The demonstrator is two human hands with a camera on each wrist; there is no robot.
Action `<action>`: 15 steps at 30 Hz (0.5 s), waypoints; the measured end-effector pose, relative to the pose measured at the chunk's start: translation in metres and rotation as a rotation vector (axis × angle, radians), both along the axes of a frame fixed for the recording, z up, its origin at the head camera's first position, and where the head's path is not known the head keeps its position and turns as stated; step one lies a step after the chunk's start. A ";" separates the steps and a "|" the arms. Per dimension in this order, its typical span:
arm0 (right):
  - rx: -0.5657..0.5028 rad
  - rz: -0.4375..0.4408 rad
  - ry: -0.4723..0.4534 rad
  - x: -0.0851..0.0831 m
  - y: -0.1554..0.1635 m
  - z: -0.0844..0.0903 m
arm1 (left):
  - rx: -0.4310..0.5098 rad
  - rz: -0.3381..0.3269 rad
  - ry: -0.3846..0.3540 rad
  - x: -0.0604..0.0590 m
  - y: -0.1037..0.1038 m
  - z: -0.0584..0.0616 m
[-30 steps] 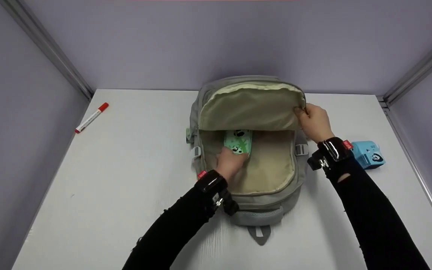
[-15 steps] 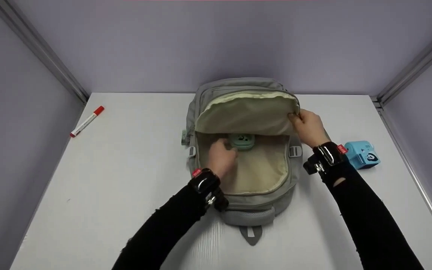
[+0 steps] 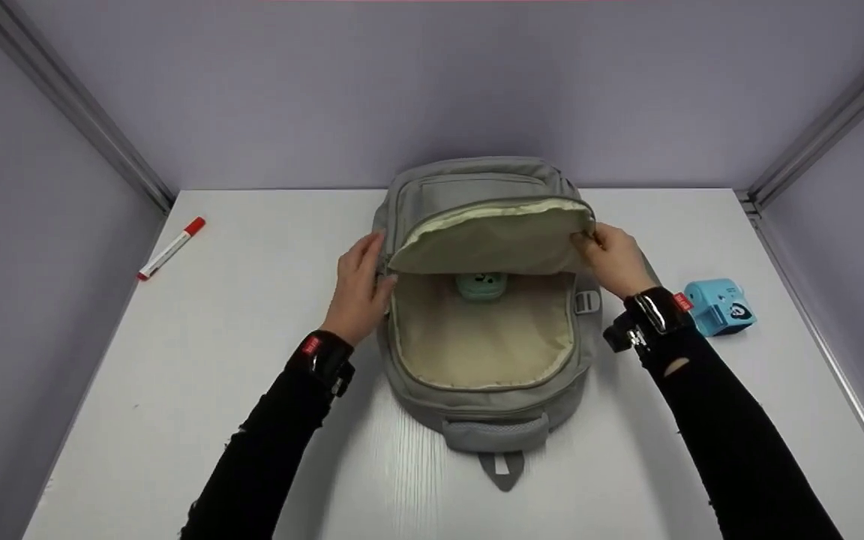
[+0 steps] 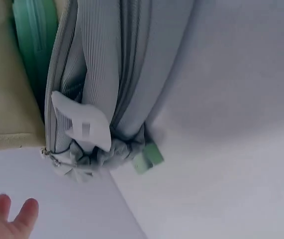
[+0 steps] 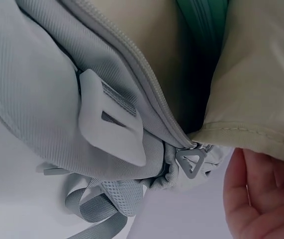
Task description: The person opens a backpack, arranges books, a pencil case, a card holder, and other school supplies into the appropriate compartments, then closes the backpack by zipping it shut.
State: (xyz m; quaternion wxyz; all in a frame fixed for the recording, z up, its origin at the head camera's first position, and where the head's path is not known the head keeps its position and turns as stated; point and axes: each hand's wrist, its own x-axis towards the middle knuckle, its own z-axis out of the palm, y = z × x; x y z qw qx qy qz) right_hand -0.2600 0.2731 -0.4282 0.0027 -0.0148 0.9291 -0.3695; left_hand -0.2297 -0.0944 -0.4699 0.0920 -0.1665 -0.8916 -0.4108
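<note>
A grey backpack (image 3: 488, 409) lies on the white table (image 3: 252, 360) with its front flap (image 3: 488, 240) lifted, showing beige lining. A green panda-print case (image 3: 481, 286) sits deep inside, half under the flap. My left hand (image 3: 372, 262) lies with straight fingers against the backpack's left side, by the flap's corner. My right hand (image 3: 589, 244) pinches the flap's right edge and holds it up. The left wrist view shows the grey side (image 4: 102, 74), a white buckle (image 4: 82, 127) and the case (image 4: 32, 45). The right wrist view shows the zipper pull (image 5: 190, 162) and the flap's lining (image 5: 261, 74).
A blue toy camera (image 3: 721, 306) stands on the table right of my right wrist. A red-capped white marker (image 3: 172, 247) lies at the far left near the wall. Lilac walls enclose the table at the back and both sides.
My left hand let go of the green case, left it inside, and moved out to the backpack's left side. The flap has come down a little under my right hand.
</note>
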 end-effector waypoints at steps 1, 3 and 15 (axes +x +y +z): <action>0.001 0.004 0.003 0.001 0.000 -0.001 | 0.017 -0.033 -0.022 -0.002 0.000 -0.001; -0.003 0.019 0.012 0.003 0.000 -0.002 | 0.052 -0.080 -0.049 -0.007 0.003 -0.001; -0.042 0.041 0.035 0.023 0.013 -0.015 | 0.034 0.108 -0.019 -0.029 0.028 0.001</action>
